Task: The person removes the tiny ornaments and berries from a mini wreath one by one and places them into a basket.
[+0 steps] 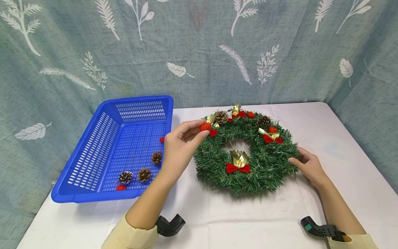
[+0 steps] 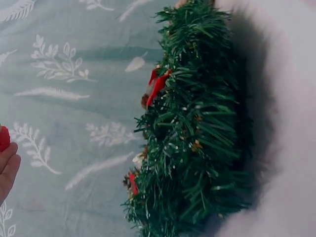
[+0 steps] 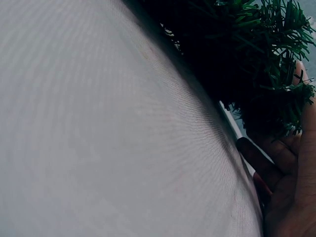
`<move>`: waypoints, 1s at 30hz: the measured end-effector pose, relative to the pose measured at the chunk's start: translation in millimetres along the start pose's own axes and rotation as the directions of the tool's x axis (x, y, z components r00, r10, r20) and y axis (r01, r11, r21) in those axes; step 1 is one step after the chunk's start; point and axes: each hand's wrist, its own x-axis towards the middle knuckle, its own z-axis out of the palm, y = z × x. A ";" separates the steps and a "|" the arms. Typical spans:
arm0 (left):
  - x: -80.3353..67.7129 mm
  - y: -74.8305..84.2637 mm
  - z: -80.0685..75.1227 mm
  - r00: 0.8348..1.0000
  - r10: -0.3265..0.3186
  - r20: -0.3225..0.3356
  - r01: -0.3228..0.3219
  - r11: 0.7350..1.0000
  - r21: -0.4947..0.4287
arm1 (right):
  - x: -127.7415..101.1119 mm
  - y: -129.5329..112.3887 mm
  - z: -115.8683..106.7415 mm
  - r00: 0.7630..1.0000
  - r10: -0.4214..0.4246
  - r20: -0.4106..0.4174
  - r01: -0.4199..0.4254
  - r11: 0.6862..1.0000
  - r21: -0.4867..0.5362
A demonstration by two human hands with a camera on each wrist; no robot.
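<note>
A green Christmas wreath (image 1: 248, 183) lies on the table, with red bows (image 1: 237, 168), gold ribbons and leaves, pine cones (image 1: 221, 117) and red berries set around its ring. Above its upper left part, my left hand (image 1: 182, 145) pinches a red berry ornament (image 1: 205, 127) between thumb and fingers. The left wrist view catches that berry (image 2: 4, 138) and the fingertips (image 2: 10, 163) only at its left edge. On the wreath's right side my right hand (image 1: 311, 168) grips the rim, thumb on top. The right wrist view has fingers (image 3: 261, 163) reaching underneath the greenery (image 3: 271, 103).
A blue plastic basket (image 1: 77, 197) stands left of the wreath. Inside are several pine cones (image 1: 144, 175) and red berries (image 1: 121, 187), partly hidden by the left forearm. A leaf-patterned curtain (image 1: 199, 69) hangs behind the white-covered table (image 1: 224, 221).
</note>
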 end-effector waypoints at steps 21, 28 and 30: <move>-30.0 -7.2 -61.5 0.989 0.079 -0.122 -0.071 0.995 0.069 | -0.7 0.4 0.6 1.000 -0.019 -0.022 0.019 1.000 -0.018; -36.6 -20.6 -75.2 0.984 0.104 -0.145 -0.090 0.991 0.099 | 0.4 1.4 1.0 1.000 -0.013 -0.019 0.013 1.000 -0.017; -38.3 -25.0 -79.2 0.983 0.099 -0.153 -0.080 0.988 0.129 | 1.1 1.7 1.7 1.000 -0.019 -0.024 0.018 0.999 -0.027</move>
